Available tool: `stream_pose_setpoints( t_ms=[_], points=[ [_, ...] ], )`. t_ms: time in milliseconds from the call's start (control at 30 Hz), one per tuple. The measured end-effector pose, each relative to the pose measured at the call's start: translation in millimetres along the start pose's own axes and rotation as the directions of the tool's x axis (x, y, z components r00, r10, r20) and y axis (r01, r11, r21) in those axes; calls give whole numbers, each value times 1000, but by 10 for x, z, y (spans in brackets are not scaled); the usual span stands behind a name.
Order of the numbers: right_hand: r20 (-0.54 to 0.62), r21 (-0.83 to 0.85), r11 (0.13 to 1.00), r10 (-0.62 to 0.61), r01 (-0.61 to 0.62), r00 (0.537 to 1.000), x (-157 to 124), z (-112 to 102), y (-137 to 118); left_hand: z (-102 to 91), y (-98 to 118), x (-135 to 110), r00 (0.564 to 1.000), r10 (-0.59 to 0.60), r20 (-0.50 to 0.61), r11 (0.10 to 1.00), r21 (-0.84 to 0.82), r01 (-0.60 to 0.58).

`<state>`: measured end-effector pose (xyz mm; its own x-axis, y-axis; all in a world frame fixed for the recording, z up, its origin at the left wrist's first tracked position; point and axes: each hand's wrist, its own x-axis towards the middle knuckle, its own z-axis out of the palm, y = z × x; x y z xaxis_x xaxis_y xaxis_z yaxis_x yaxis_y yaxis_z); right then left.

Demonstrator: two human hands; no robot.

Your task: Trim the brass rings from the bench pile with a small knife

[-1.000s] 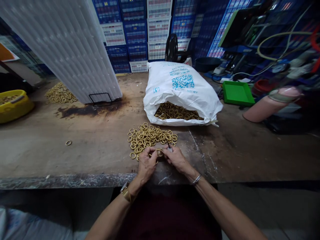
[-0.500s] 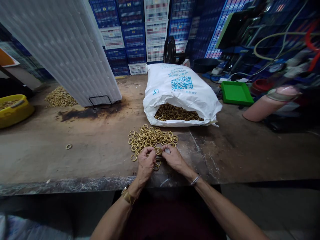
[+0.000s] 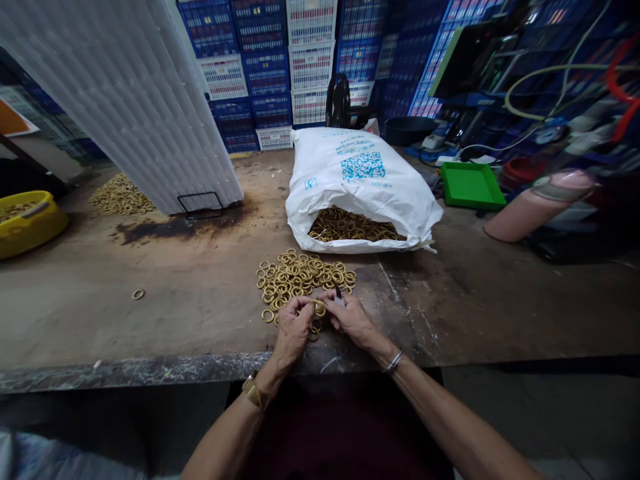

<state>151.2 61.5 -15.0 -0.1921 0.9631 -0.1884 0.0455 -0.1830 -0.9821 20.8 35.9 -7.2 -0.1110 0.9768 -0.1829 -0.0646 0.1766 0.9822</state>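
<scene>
My left hand (image 3: 293, 328) is closed, pinching a brass-coloured ring (image 3: 321, 309) at the front of a loose pile of rings (image 3: 296, 275). Opposite it, my right hand (image 3: 356, 323) is closed around a small pale tool (image 3: 339, 298) with a dark pointed tip; its exact kind is unclear. The right fingertips are at the held ring's right side, and I cannot tell whether they touch it. Behind the pile lies a white woven sack (image 3: 325, 160), its mouth facing me, full of darker rings (image 3: 355, 225).
One stray ring (image 3: 138, 294) lies left on the worktable (image 3: 200, 320). A ribbed white panel (image 3: 165, 120) leans at the left, near another ring pile (image 3: 121, 195) and a yellow basin (image 3: 35, 227). Rightward are a green tray (image 3: 473, 185) and a pink bottle (image 3: 535, 208).
My right hand has turned and shifted slightly right, so the tool's dark tip now shows pointing up. My left hand stays nearly in place with the ring.
</scene>
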Motion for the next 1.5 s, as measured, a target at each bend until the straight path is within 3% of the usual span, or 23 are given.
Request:
stream_pose_setpoints(
  t_ms=[400,633,800,967,1133,1233,1300,1500],
  points=[
    [-15,-46,998,47,-47,999,52,4,25,50,-4,-33,974,209,-90,973,114,-198],
    [-241,-86,994,-79,60,967,8,-11,-13,51,-32,-3,967,204,-150,976,113,-188],
    [-66,18,1000,1,0,998,-93,84,-112,55,-47,-44,946,309,-95,936,207,-285],
    [-3,144,987,75,-73,997,-99,126,-57,37,-50,-88,919,393,-38,887,280,-368],
    [-69,32,999,26,-24,997,-28,76,-31,38,-56,-102,950,312,23,925,221,-309],
    [-117,-133,990,-65,49,991,3,48,-72,46,-54,-96,992,82,90,994,65,-88],
    [-123,-210,972,-132,104,984,6,43,-99,48,-54,-87,990,-41,134,999,-22,44],
    [-84,-254,959,-151,125,985,11,53,-104,51,-80,-81,979,-81,188,979,-169,114]
  ],
)
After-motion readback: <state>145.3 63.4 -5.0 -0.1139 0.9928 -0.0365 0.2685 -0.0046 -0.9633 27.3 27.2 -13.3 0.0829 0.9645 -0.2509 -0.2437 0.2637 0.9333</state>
